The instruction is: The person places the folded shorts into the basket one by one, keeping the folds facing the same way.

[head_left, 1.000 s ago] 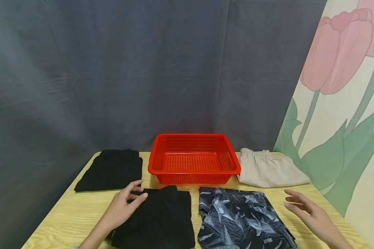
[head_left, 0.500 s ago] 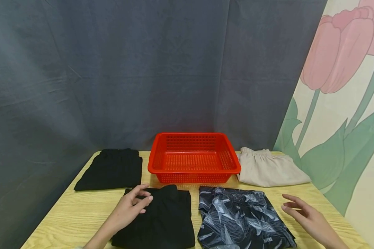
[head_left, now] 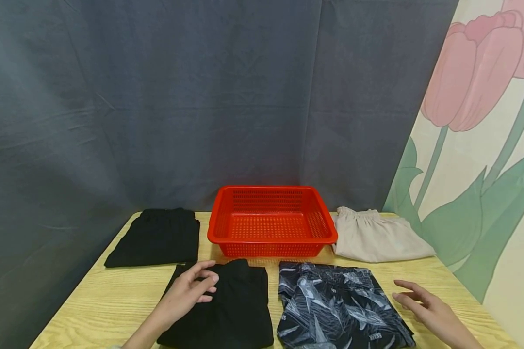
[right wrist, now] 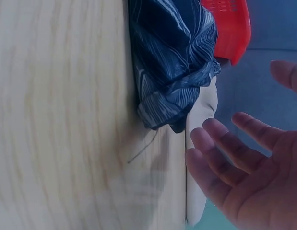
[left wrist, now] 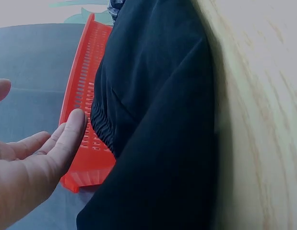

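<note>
My left hand (head_left: 185, 293) hovers over the left part of a folded black garment (head_left: 231, 310), its fingers loosely bent and nothing held. In the left wrist view the same black garment (left wrist: 158, 115) shows a gathered waistband edge beside the fingers (left wrist: 66, 139). My right hand (head_left: 434, 310) hangs above the table, just right of folded black shorts with a grey-white leaf-like print (head_left: 336, 305). Its fingers are relaxed and hold nothing. The right wrist view shows the printed shorts (right wrist: 174, 62) apart from the fingers, with a loose thread at their corner.
A red plastic basket (head_left: 270, 249) with nothing in it stands at the back middle of the wooden table (head_left: 91, 300). Another folded black garment (head_left: 157, 237) lies back left, and a beige one with a gathered waist (head_left: 375, 237) back right. A grey curtain (head_left: 201, 97) hangs behind.
My left hand has moved right, further over the black garment. My right hand has shifted slightly left and lower, toward the printed shorts. The clothes and basket stay put.
</note>
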A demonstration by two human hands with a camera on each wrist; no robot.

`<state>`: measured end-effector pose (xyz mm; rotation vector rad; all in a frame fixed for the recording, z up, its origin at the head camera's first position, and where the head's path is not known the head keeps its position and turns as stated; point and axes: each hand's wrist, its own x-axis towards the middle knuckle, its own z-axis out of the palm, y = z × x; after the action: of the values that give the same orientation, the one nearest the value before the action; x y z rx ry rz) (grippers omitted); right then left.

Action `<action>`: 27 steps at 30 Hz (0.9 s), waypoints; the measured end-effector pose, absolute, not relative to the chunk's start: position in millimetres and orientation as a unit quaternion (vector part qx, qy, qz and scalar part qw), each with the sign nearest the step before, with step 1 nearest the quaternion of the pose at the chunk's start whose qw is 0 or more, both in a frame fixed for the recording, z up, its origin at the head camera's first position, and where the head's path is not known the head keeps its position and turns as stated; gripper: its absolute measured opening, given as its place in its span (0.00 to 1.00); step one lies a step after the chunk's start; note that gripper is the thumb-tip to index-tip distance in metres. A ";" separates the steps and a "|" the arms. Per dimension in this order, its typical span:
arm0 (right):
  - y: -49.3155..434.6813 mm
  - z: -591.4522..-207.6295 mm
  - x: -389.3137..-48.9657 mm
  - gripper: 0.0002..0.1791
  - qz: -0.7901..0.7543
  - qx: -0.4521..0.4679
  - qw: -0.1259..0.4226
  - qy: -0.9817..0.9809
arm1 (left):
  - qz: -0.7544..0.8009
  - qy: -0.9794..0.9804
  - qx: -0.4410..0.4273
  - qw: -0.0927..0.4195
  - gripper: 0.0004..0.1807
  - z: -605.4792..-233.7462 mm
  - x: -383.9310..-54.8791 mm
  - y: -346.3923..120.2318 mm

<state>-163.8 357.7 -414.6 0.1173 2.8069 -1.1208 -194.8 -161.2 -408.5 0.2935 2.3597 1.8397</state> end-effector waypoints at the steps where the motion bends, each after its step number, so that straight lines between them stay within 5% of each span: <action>1: 357.6 -415.4 -164.0 0.37 -0.382 0.043 0.064 0.921 | 0.612 0.782 0.098 0.068 0.30 -408.4 -194.4 -160.5; 27: 353.4 -431.2 -164.7 0.40 -0.443 0.080 0.098 0.888 | 0.661 0.730 0.132 0.115 0.30 -413.5 -195.1 -132.7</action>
<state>-164.7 353.4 -431.2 0.2353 2.6275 -1.3116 -195.1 -132.7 -413.5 0.3870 2.1382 1.9371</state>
